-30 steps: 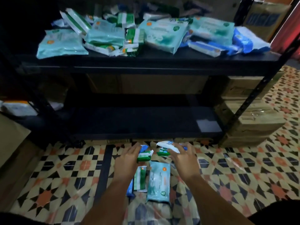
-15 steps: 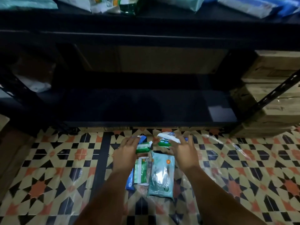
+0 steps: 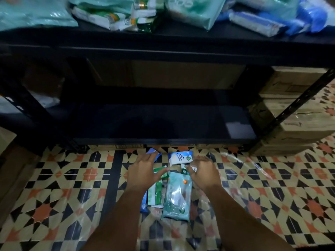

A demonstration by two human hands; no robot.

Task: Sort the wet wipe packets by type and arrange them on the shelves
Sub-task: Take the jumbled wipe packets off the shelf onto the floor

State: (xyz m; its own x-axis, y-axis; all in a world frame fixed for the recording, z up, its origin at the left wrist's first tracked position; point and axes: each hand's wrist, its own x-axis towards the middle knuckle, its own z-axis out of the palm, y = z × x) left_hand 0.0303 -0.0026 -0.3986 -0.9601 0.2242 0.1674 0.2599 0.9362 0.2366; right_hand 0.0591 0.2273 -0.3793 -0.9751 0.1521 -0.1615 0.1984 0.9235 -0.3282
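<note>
Both hands have spread a little since half a second ago, uncovering a white-and-blue packet (image 3: 180,157) that now lies bare on the patterned floor (image 3: 54,196) just before the lower shelf (image 3: 145,122). Left hand (image 3: 145,171) lies flat, fingers straight, over a blue packet (image 3: 154,154) and a green-and-white packet (image 3: 155,193) — its thumb touching the green one. Right hand (image 3: 203,172) rests with loosely bent fingers on a small packet whose type I cannot tell. Between the wrists lies a large teal packet (image 3: 176,198). More packets crowd the upper shelf (image 3: 163,42) — teal, green and blue mixed.
</note>
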